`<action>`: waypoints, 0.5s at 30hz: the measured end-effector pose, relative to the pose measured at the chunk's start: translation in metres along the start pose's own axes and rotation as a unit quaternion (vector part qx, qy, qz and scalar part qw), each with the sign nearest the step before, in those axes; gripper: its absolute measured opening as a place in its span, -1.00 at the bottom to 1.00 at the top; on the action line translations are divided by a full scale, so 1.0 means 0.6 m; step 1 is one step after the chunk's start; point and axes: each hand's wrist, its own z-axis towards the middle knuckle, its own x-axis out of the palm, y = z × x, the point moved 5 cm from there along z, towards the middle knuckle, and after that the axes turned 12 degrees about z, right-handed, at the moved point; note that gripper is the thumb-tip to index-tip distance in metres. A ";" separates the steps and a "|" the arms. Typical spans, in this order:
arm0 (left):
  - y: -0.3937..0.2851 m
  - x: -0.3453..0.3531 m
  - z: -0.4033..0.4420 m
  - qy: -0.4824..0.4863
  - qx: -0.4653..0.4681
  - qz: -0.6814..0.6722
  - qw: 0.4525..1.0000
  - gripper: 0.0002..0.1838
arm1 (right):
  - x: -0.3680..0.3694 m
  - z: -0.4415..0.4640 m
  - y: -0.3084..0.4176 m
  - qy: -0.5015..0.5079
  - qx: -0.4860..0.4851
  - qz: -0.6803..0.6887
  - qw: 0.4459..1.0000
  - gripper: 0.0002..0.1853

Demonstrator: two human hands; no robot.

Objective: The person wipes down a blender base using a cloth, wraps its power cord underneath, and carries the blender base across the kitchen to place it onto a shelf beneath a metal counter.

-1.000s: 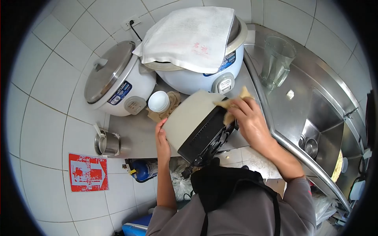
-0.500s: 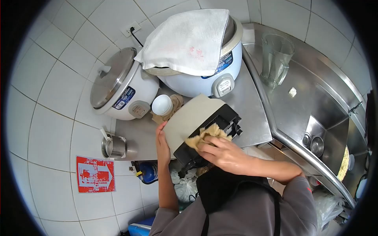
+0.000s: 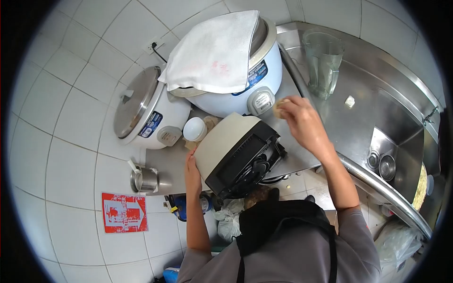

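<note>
A cream and black appliance (image 3: 226, 148), which looks like a blender base, is tipped on the steel counter. Its black underside faces me and a dark cord is coiled there. My left hand (image 3: 192, 172) grips its cream side at the left edge. My right hand (image 3: 304, 123) is raised off to the right of the appliance, fingers closed around a crumpled tan cloth (image 3: 279, 109). Most of the cloth is hidden by the fingers. White stacked bowls (image 3: 195, 129) sit beside the appliance on brown material.
Behind stand two rice cookers, one (image 3: 155, 111) with a metal lid, the other (image 3: 264, 89) under a white towel (image 3: 207, 54). A clear blender jar (image 3: 324, 66) stands by the sink (image 3: 391, 137). A metal pot (image 3: 145, 179) is at the left; a steel rail (image 3: 363, 172) runs along the right.
My right hand has lifted the cloth off the black underside and moved it up and right. The coiled cord now shows. My left hand stays on the appliance.
</note>
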 end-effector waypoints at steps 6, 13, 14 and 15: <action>-0.044 0.031 -0.022 -0.016 -0.153 -0.126 0.980 -0.48 | 0.139 -0.061 0.114 -0.001 -0.083 -0.118 0.989 -0.92; -0.035 0.029 -0.011 0.001 -0.127 -0.161 0.979 -0.49 | 0.148 -0.081 0.097 0.053 -0.136 0.028 0.989 -0.90; -0.037 0.028 -0.016 0.001 -0.138 -0.167 0.976 -0.49 | 0.135 -0.072 0.057 0.032 -0.103 -0.037 0.993 -0.90; -0.046 0.033 -0.017 0.000 -0.144 -0.179 0.973 -0.49 | 0.131 -0.069 0.076 0.089 -0.119 -0.049 0.988 -0.91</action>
